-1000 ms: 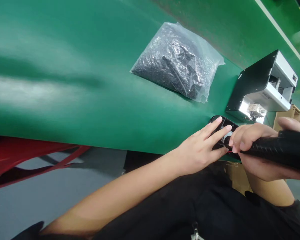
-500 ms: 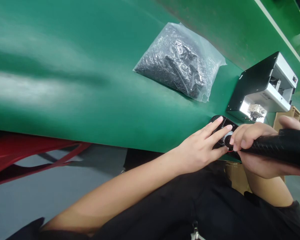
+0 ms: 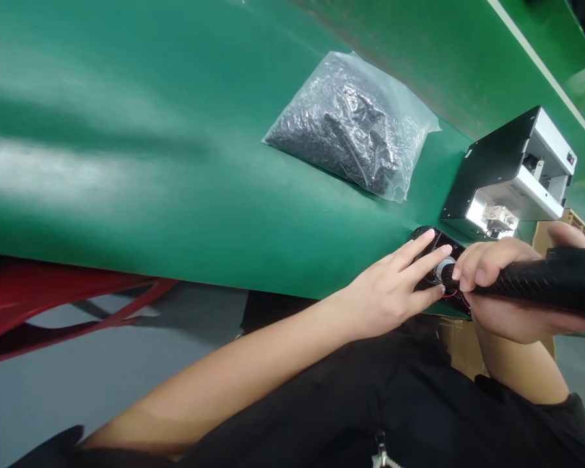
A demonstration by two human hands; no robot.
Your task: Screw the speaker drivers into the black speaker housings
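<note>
My left hand [image 3: 387, 289] lies with its fingers stretched out and spread over a black housing [image 3: 423, 232] near the front edge of the bench, fingertips touching its top. The fingers and the tool hide much of the housing; a pale round part [image 3: 443, 268] and a thin red wire [image 3: 451, 294] show beside them. Closed around a black electric screwdriver [image 3: 556, 281] is my right hand [image 3: 492, 305]. The narrow end of the tool points left onto the housing, by the round part. Its tip is hard to make out.
A clear plastic bag [image 3: 351, 123] full of small dark pieces lies on the green bench [image 3: 199, 214]. Behind my right hand stands a black and silver screw feeder [image 3: 497, 162]. A cardboard box [image 3: 543, 237] is at the right, a red stool [image 3: 78, 292] at the lower left.
The screwdriver and my right hand have shifted very slightly, baring more of the red wire. My left hand stays in place. The view has moved a little.
</note>
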